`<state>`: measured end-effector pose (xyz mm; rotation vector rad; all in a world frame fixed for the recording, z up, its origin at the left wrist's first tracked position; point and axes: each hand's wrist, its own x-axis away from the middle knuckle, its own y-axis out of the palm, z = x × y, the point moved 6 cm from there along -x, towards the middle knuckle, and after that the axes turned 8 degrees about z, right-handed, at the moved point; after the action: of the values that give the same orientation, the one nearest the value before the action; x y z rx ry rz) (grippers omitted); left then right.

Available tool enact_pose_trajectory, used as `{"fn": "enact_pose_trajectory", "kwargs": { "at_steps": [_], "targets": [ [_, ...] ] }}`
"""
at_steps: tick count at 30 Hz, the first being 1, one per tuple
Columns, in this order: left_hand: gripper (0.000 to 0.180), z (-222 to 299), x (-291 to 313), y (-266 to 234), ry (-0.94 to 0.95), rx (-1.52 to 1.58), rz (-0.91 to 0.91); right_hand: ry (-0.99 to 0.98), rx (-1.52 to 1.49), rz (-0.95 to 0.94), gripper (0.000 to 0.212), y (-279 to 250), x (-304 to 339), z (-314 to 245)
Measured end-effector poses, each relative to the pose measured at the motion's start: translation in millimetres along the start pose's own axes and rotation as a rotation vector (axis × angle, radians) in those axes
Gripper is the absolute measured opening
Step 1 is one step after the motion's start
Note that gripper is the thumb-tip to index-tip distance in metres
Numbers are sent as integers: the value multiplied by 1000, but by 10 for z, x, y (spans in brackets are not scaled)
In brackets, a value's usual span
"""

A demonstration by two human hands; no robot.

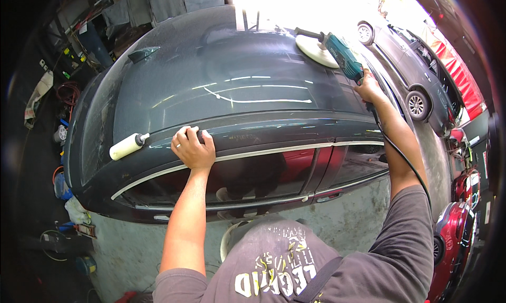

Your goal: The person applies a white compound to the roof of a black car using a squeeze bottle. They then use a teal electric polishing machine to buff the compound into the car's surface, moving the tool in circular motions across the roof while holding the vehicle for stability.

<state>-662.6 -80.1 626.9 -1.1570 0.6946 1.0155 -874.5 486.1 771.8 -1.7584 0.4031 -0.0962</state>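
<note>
My right hand (370, 85) grips the rear end of a teal and black polisher (343, 55) at the far right of a dark car roof (184, 81). Its round whitish pad (314, 52) lies against the roof, and a black side handle (308, 33) points left. My left hand (195, 149) rests on the near roof edge with its fingers bent and apart, and no held thing shows. Left of that hand, a pale squeeze bottle (126, 147) with a dark cap lies on its side. A thin white streak of paste (261, 101) crosses the middle of the roof.
A black power cord (405, 156) runs from the polisher along my right forearm. A fin antenna (143, 54) stands up at the roof's left end. Pale tape (247, 154) borders the side windows. A grey car (406, 60) and a red car (454, 234) stand to the right.
</note>
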Motion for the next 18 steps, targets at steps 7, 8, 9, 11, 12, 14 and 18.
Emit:
{"fn": "enact_pose_trajectory", "kwargs": {
  "at_steps": [7, 8, 9, 11, 12, 14, 18],
  "targets": [
    [26, -24, 2, -22, -4, -10, -15, -10, 11, 37, 89, -13, -115, -592],
    [25, -7, -1, -5, -8, 2, -18, -26, 14, 46, 89, -1, -162, -679],
    [24, 1, -1, -6, -6, 9, -12, -44, 16, 48, 88, 54, -219, -759],
    [24, 7, -7, 11, -2, 22, -4, -98, -6, 6, 90, 204, -452, -919],
    [23, 10, 3, 22, 2, 25, 6, -120, -37, 4, 93, 271, -536, -1004],
    [23, -31, 34, 14, 0, 18, 5, -197, -95, 8, 97, 388, -525, -1240],
    [25, -36, 27, 7, -12, 15, -14, -314, -136, -13, 95, 481, -457, -1840]
  ]
}}
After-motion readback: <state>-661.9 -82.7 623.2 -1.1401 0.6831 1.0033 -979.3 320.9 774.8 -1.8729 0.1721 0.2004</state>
